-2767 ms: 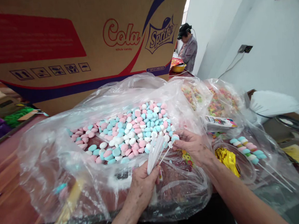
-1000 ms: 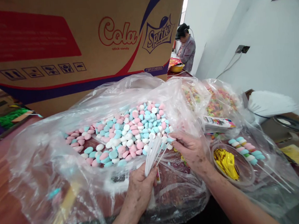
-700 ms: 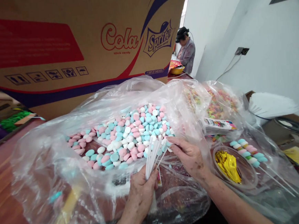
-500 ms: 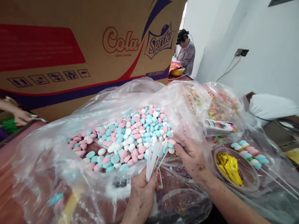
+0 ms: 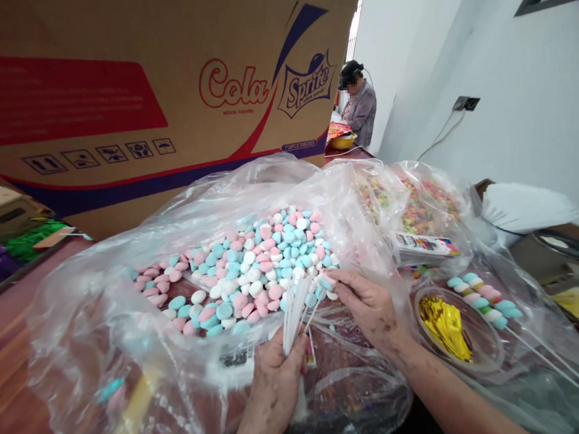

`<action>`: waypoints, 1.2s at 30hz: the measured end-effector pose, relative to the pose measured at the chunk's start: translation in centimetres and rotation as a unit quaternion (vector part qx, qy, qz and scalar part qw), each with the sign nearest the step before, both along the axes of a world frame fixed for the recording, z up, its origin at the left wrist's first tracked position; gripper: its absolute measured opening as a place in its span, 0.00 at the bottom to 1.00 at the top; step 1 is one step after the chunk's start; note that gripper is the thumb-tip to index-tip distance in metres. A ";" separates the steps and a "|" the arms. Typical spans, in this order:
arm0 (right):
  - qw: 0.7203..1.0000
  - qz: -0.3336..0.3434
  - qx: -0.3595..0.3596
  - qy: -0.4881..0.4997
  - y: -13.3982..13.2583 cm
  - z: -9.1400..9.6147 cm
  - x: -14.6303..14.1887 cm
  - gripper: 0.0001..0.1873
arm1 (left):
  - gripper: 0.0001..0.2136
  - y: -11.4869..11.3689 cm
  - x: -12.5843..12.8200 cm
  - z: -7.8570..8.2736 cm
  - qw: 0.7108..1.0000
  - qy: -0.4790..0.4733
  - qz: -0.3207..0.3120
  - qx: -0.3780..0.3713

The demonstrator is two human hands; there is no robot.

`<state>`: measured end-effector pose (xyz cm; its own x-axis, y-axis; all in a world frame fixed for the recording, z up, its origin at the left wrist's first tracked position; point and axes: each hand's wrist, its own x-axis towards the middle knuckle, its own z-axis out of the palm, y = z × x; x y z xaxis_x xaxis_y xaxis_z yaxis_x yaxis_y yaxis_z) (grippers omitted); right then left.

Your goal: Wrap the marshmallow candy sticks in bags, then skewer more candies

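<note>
My left hand (image 5: pixel 278 373) is closed round a bundle of thin white sticks (image 5: pixel 292 314) that point up and away from me. One stick leans out to the right of the bundle. Between its thumb and fingers, my right hand (image 5: pixel 369 307) pinches a pink and blue marshmallow (image 5: pixel 327 281) at the tip of that stick; whether the stick has pierced it I cannot tell. Just beyond both hands lies a heap of pink, blue and white marshmallows (image 5: pixel 254 273) on a clear plastic bag (image 5: pixel 169 216).
To the right, a clear round tub (image 5: pixel 494 361) holds gold twist ties (image 5: pixel 443 328), beside finished candy skewers (image 5: pixel 486 298). Behind these are printed cards (image 5: pixel 425 245) and bagged colourful candy (image 5: pixel 428 196). A large cardboard box (image 5: pixel 159 87) blocks the back. Another person (image 5: pixel 360 101) stands far off.
My right hand has shifted slightly left and brought the marshmallow to the stick's tip. Another person's hand at the far left has gone out of view.
</note>
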<state>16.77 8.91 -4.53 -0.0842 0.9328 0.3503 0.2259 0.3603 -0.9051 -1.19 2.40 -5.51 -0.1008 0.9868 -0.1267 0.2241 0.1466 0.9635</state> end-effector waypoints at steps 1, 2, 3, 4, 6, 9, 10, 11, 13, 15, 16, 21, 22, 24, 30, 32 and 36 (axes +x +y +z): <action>1.000 0.006 -0.010 0.006 0.1 0.0 0.0 0.13 | 0.13 0.0 0.0 0.0 1.000 0.000 0.001 -0.002; 1.000 0.010 -0.022 0.012 0.1 0.0 0.1 0.12 | 0.13 0.0 -0.1 0.0 1.000 0.001 0.002 -0.003; 0.999 0.011 -0.033 0.017 0.2 0.0 0.1 0.12 | 0.12 0.0 -0.1 0.0 1.000 0.002 0.003 -0.001; 0.999 0.011 -0.043 0.022 0.2 0.1 0.1 0.11 | 0.12 0.0 -0.1 0.0 1.000 0.003 0.005 0.002; 0.998 0.010 -0.056 0.027 0.1 0.1 0.0 0.11 | 0.12 0.0 -0.1 0.0 1.000 0.001 0.013 0.011; 0.998 0.011 -0.061 0.027 0.0 0.0 -0.3 0.11 | 0.13 0.1 -0.1 -0.2 0.999 -0.010 0.026 0.020; 0.998 0.012 -0.062 0.026 0.0 0.0 -0.5 0.11 | 0.13 0.1 -0.2 -0.3 0.999 -0.013 0.030 0.021; 0.998 0.012 -0.062 0.025 -0.1 -0.1 -0.7 0.12 | 0.13 0.1 -0.2 -0.4 0.999 -0.015 0.033 0.021; 0.998 0.014 -0.060 0.021 -0.5 -0.3 -1.4 0.13 | 0.13 0.1 -0.3 -0.6 0.999 -0.019 0.034 0.021; 0.998 0.031 -0.056 0.014 -1.1 -0.4 -2.4 0.14 | 0.13 0.1 -0.4 -0.8 0.999 -0.023 0.034 0.020; 0.998 0.045 -0.052 0.009 -1.4 -0.4 -2.9 0.13 | 0.13 0.1 -0.5 -0.8 0.999 -0.023 0.036 0.020; 0.993 0.106 -0.032 -0.038 -2.4 0.5 -4.0 0.14 | 0.15 0.4 -0.5 -0.8 0.998 -0.024 0.057 0.011; 0.993 0.097 -0.031 -0.063 -2.1 0.8 -3.5 0.15 | 0.14 0.5 -0.4 -0.7 0.998 -0.028 0.061 0.008; 0.986 0.053 -0.021 -0.154 -1.3 1.7 -1.9 0.18 | 0.13 0.5 -0.2 -0.5 0.997 -0.034 0.066 0.001; 0.919 0.020 -0.002 -0.395 1.8 2.7 2.8 0.12 | 0.10 0.4 0.0 0.3 0.998 -0.015 0.065 0.004; 0.901 0.041 -0.005 -0.432 2.2 2.1 3.1 0.11 | 0.10 0.5 -0.1 0.3 0.998 -0.008 0.064 0.007; 0.868 0.057 -0.012 -0.494 2.3 0.6 2.6 0.10 | 0.10 0.5 0.0 0.3 0.998 -0.009 0.062 0.009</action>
<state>19.35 11.16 -3.89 -0.4236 0.9052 0.0347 0.8602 0.4140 -0.2978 -1.24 2.92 -5.25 -0.2208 0.9688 -0.1124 0.1870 0.1552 0.9700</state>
